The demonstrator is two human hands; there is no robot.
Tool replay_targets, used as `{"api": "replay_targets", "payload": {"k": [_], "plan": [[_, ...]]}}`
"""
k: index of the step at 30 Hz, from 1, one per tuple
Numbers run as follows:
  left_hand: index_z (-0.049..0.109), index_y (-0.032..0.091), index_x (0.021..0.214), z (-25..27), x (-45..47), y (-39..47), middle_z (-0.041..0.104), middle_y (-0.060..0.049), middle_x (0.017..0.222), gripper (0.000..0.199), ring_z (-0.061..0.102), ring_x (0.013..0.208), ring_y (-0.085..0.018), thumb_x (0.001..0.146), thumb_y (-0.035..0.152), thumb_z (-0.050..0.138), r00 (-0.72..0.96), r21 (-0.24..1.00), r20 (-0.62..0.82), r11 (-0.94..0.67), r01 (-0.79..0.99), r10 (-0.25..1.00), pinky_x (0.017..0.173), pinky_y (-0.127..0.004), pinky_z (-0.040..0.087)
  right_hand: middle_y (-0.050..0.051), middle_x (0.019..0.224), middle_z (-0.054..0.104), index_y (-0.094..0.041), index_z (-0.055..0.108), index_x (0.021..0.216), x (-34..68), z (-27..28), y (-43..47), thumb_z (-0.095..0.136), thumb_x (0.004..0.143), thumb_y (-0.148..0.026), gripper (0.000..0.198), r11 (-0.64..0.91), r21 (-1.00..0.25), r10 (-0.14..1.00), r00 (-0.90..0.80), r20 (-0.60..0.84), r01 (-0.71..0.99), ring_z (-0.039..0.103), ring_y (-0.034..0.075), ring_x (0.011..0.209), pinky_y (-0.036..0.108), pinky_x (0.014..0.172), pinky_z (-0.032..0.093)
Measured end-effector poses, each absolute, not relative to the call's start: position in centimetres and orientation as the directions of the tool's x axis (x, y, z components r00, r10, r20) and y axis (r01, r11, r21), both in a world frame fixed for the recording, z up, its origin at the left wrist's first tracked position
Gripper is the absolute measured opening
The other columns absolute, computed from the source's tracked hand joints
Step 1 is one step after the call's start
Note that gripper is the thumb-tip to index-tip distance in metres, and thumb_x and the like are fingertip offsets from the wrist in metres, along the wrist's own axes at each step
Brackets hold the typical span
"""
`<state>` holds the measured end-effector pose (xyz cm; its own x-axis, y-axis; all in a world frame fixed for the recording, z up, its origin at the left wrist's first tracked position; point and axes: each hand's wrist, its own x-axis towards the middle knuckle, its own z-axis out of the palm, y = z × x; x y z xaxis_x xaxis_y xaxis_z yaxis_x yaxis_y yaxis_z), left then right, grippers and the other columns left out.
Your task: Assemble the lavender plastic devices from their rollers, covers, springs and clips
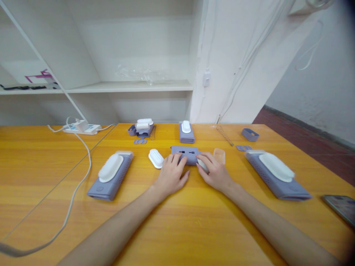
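A grey-purple plastic case (pixel 191 150) with two dark slots lies flat in front of me. The bent fingers of my left hand (pixel 172 173) rest on its near left part, holding it against the table, with the thumb apart. My right hand (pixel 215 171) is at the case's right end, its fingers closed on a white oval piece (pixel 203 165); part of that piece is hidden under the fingers. A white ribbed oval piece (pixel 156 158) lies left of the case. Beyond my right hand is a peach-coloured shallow tray (pixel 219 156).
Similar cases with white oval tops stand at left (pixel 111 175), right (pixel 277 173) and back (pixel 186 132). Further back are a cluster of parts (pixel 143 127), a coil spring (pixel 224 135) and a grey-purple ring part (pixel 250 134). A power strip (pixel 83 127), a cable (pixel 80 184) and a phone (pixel 341 207) lie outward.
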<state>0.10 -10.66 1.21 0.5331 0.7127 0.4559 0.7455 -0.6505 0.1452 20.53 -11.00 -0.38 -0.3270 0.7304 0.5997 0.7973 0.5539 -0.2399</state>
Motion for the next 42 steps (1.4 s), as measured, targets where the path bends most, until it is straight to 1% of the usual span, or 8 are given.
{"api": "replay_targets", "payload": {"k": [20,31,42], "plan": [[0.044,0.020,0.121,1.19,0.10,-10.70,0.046,-0.013,0.122,0.040,0.043,0.109,-0.028,0.083,0.032,0.049,0.529,0.162,0.466,-0.656,0.737,0.709,0.091,-0.047,0.039,0.009,0.113,0.055,-0.020,0.051,0.117,20.50,-0.39,-11.07,0.046,0.087,-0.024,0.031,0.545,-0.239,0.737,-0.323,0.594,0.804,0.057,0.021,0.101,0.036,0.086,0.051],[0.044,0.020,0.120,0.92,0.14,-10.51,0.046,-0.013,0.123,0.040,0.042,0.110,-0.029,0.082,0.032,0.049,0.532,0.156,0.467,-0.658,0.737,0.706,0.090,-0.048,0.039,0.010,0.113,0.056,-0.021,0.051,0.117,20.44,-0.45,-11.04,0.046,0.087,-0.024,0.031,0.552,-0.238,0.731,-0.326,0.600,0.799,0.057,0.023,0.102,0.039,0.086,0.050],[0.044,0.020,0.121,0.98,0.09,-10.57,0.046,-0.013,0.123,0.041,0.042,0.110,-0.029,0.083,0.032,0.050,0.528,0.162,0.467,-0.655,0.738,0.710,0.091,-0.048,0.039,0.010,0.113,0.055,-0.021,0.051,0.117,20.43,-0.50,-10.98,0.046,0.087,-0.025,0.031,0.540,-0.226,0.740,-0.330,0.587,0.811,0.058,0.023,0.100,0.038,0.083,0.052]]}}
